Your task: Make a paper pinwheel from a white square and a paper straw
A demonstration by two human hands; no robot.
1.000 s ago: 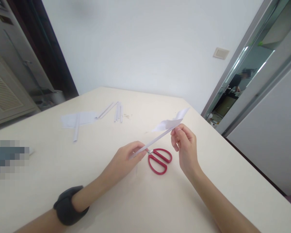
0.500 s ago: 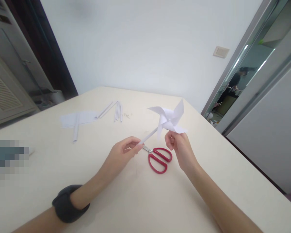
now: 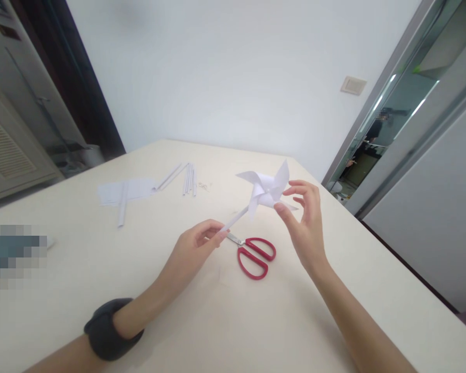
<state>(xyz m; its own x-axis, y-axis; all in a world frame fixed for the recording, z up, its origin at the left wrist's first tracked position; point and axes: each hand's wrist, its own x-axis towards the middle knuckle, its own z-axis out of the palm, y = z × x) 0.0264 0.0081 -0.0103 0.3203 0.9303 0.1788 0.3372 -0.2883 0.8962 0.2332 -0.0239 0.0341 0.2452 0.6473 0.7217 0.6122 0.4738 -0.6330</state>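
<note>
My left hand (image 3: 196, 247) pinches the lower end of a white paper stick that carries a white paper pinwheel (image 3: 264, 187), held up over the cream table (image 3: 225, 321). My right hand (image 3: 306, 217) hovers just right of the pinwheel's blades with its fingers spread apart, its fingertips close to a blade. Red-handled scissors (image 3: 254, 254) lie shut on the table below the pinwheel, between my two hands. A dark band sits on my left wrist.
Several rolled white paper sticks (image 3: 188, 177) and flat white paper pieces (image 3: 126, 190) lie at the table's far left. A blurred-out object (image 3: 11, 254) sits at the left edge. A person shows in the doorway (image 3: 373, 140) beyond the table's right side.
The pinwheel turned from edge-on to blades facing me. My right hand let go of it, rose and spread its fingers beside the blades. My left hand kept its pinch on the stick.
</note>
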